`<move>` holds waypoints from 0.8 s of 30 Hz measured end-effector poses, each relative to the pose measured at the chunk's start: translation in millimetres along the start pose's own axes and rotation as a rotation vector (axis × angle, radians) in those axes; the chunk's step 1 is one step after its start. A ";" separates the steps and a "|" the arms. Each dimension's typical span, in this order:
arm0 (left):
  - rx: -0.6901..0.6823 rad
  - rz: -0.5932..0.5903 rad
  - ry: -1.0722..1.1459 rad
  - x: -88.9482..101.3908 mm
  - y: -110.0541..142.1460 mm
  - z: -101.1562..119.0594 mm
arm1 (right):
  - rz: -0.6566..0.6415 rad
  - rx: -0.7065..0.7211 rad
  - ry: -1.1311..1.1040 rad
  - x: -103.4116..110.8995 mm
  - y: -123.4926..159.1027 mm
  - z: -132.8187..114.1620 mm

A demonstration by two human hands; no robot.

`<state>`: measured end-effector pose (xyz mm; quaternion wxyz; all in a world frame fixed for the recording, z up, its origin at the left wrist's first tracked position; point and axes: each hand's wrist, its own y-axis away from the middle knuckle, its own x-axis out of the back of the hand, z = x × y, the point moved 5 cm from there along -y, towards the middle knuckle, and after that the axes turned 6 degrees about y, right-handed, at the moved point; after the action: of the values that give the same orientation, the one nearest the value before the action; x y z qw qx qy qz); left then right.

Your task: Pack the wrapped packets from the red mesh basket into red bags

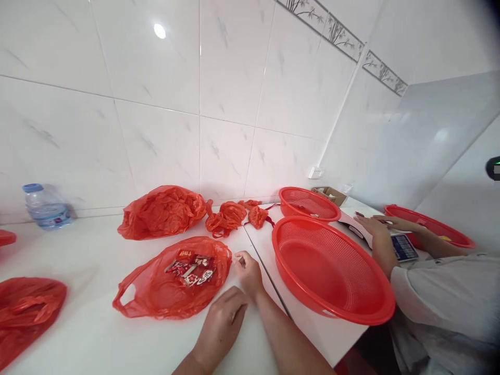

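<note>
A red plastic bag point(156, 297) lies flat on the white table point(86, 333), with several red-and-white packets point(191, 270) inside it. My right hand point(249, 272) rests at the bag's right edge, its fingers curled into a pinch; what they hold is not visible. My left hand point(221, 323) lies knuckles up just below the bag's lower right edge, with its fingers bent together and nothing visible in them. A large red plastic colander basket point(375, 307) stands empty just right of my right arm.
Crumpled red bags point(162, 211) lie along the tiled wall, and another point(23, 312) lies at the far left. A water bottle point(45, 207) stands at the back left. Behind are a second red basket point(308, 202) and a cardboard box point(330, 194). A co-worker's hands point(377, 225) rest on a scale point(402, 246), and a third basket point(449, 232) sits far right.
</note>
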<state>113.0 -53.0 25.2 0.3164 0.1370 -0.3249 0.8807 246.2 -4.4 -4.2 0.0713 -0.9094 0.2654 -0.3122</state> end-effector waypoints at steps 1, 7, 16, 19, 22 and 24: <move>-0.056 0.123 -0.084 13.6 1.9 1.4 | 0.003 -0.005 -0.013 -1.0 -2.7 -1.1; -0.083 0.935 -0.613 116.9 45.3 6.2 | -0.042 -0.010 -0.004 -8.1 -11.8 -4.7; 0.777 1.107 -0.052 173.2 85.6 -53.5 | -0.022 0.012 0.166 -15.8 -13.5 -10.9; 0.805 0.978 0.070 167.3 81.9 -54.1 | -0.062 0.010 0.142 -14.2 -18.7 -13.4; 0.720 0.950 0.217 172.7 73.6 -50.7 | -0.101 0.040 0.080 -3.6 -26.3 -28.0; 0.595 1.000 0.308 184.9 64.1 -45.1 | -0.114 0.084 0.036 7.7 -32.1 -47.0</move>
<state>-71.0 25.6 42.8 -0.1449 -0.0791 -0.0397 0.9855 236.9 20.5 46.7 0.0866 -0.9135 0.2011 -0.3429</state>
